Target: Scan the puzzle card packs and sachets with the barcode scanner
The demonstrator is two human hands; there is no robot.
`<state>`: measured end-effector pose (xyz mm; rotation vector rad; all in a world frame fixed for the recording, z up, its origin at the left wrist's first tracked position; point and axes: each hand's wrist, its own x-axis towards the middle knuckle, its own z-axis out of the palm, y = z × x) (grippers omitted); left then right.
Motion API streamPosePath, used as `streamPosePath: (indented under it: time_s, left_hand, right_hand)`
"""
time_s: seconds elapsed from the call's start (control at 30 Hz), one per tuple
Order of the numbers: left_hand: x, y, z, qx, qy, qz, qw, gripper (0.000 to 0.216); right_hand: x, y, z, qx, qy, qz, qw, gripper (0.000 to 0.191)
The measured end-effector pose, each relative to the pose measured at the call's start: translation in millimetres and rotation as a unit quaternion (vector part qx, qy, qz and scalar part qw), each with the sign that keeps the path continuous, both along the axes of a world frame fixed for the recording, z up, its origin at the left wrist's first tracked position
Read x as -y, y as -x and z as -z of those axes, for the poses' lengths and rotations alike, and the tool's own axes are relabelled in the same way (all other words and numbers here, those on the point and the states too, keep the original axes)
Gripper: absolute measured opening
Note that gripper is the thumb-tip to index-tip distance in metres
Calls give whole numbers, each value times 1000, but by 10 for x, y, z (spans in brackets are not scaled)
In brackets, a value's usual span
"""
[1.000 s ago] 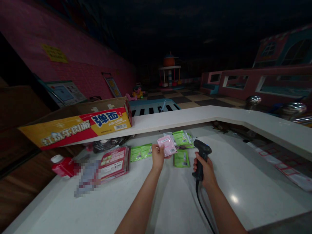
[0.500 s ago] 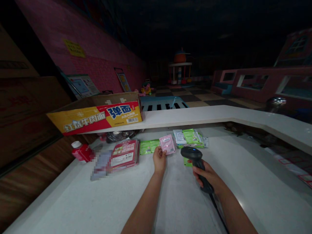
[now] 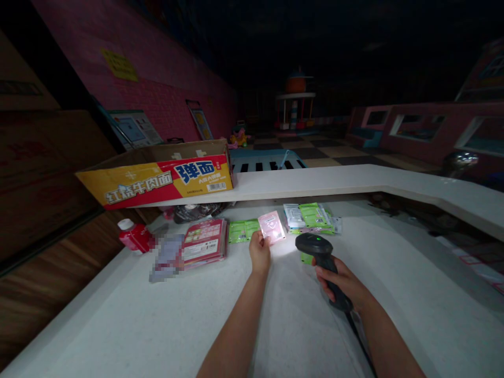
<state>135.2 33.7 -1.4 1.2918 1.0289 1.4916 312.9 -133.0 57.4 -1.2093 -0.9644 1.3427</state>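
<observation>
My left hand [image 3: 260,253] pinches the lower corner of a small pink packet [image 3: 271,226] and holds it up just above the white counter [image 3: 157,325]. My right hand [image 3: 342,283] grips the handle of a black barcode scanner [image 3: 319,254]. Its head points left at the pink packet. A bright patch of scanner light falls on the packet and the counter beneath it. Green packets [image 3: 241,230] lie just left of the pink one. A pile of green and white packets [image 3: 311,218] lies behind the scanner.
A stack of red packets [image 3: 205,243] and a blurred item [image 3: 167,257] lie at left, near a red bottle [image 3: 134,236]. A yellow and red cardboard box [image 3: 157,176] sits on the raised ledge [image 3: 354,181]. The scanner cable [image 3: 360,341] trails toward me.
The scanner has tilted down and turned left toward the pink packet, and its light now shines on it. My left hand has kept hold of the packet and set it more upright.
</observation>
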Motion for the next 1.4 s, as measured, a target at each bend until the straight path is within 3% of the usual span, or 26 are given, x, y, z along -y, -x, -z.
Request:
streamPosePath:
  time_s: [0.13,0.4,0.57,0.73,0.93,1.13,1.23,1.33,1.4]
  left_hand:
    - [-17,0,32,22,6,19,1000,31]
    - [8,-3,-2,43,14,19,999,38]
    - [14,31,5,84,18,-31,996,49]
    - [-156,226,-14,80,16,-91,993,51]
    - [-365,512,-190,-88,51,-189,977,21]
    - [-139,567,-305,-323,10,-241,915,20]
    - [0,471,-320,-483,-46,-200,851,33]
    - [47,386,-299,-557,-112,-84,818,41]
    - [40,368,-266,-589,-116,-39,799,42]
  right_hand:
    - [-2,7,2,-14,-1,12,1000,46]
    - [-89,-61,53,-103,-16,107,989,48]
    - [-124,-91,105,-121,-18,123,985,46]
    - [-139,-96,146,-133,-19,130,982,45]
    - [-141,-101,142,-131,-12,135,982,44]
    - [-147,-106,152,-133,-14,132,982,44]
    - [-144,-100,144,-134,-15,128,982,43]
    - [-132,-87,124,-133,-16,129,983,41]
    - [-125,-78,116,-132,-15,137,982,39]
